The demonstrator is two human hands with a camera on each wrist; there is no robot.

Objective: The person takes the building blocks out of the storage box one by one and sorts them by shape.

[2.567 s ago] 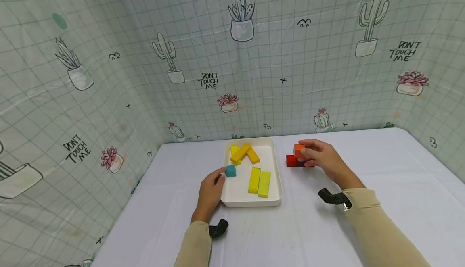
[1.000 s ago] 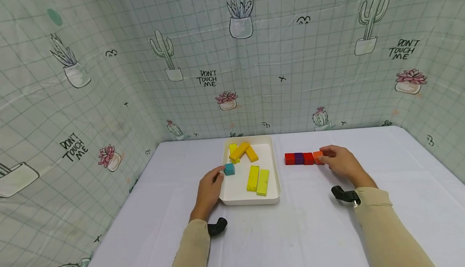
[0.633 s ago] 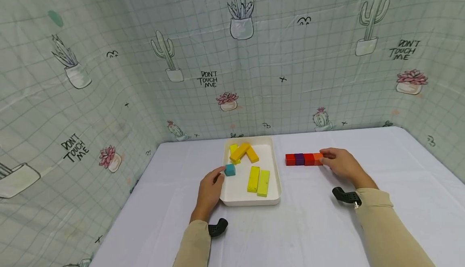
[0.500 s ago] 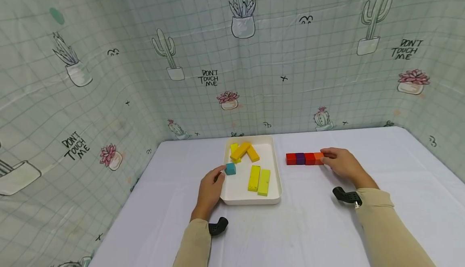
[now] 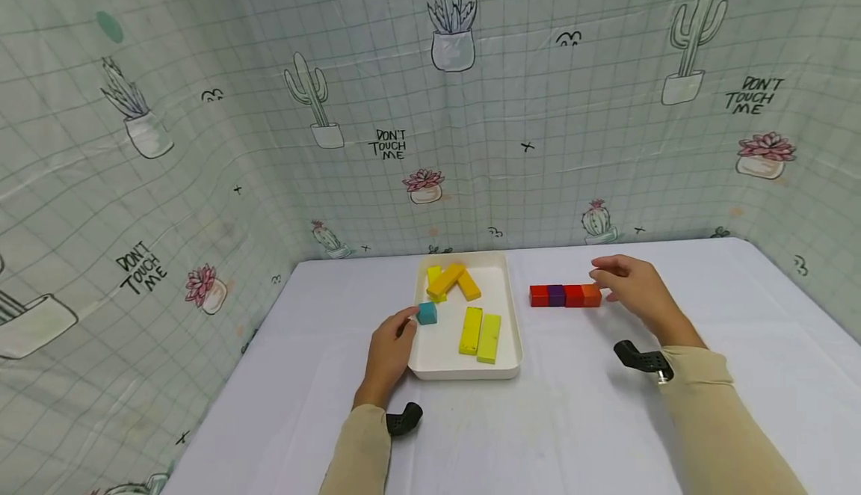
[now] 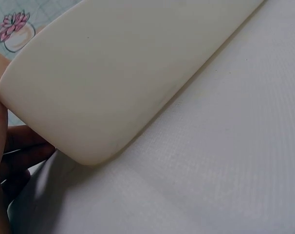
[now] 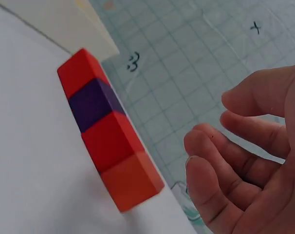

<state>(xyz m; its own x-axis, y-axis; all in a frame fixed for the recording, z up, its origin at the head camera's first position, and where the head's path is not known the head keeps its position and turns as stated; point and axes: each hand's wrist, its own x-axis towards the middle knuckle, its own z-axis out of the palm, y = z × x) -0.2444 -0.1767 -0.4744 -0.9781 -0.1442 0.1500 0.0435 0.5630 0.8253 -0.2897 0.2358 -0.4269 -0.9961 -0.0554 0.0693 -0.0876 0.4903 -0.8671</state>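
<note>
In the head view, a row of cubes lies end to end on the table: a red cube [image 5: 539, 296], a purple cube [image 5: 556, 295], another red cube [image 5: 573, 296] and an orange cube [image 5: 591, 296]. Just off the orange end hovers my right hand [image 5: 635, 289], fingers loosely bent, nothing between thumb and fingertips; the right wrist view shows a gap between hand and cubes. My left hand [image 5: 390, 353] holds the left rim of a white tray [image 5: 464, 375], its thumb at the edge and other fingers against the outer wall. A blue cube [image 5: 427, 313] lies inside, close to the left fingertips.
Two yellow-green blocks [image 5: 489, 339] lie side by side in the tray's front half. Several yellow and orange-yellow blocks [image 5: 447, 280] overlap at its back. A patterned cloth [image 5: 525, 106] hangs behind the white-covered table [image 5: 471, 435].
My right hand brought the orange cube down from above the row to its right end, pressed it against the red cube, then let go and lifted slightly. The left hand stayed at the tray.
</note>
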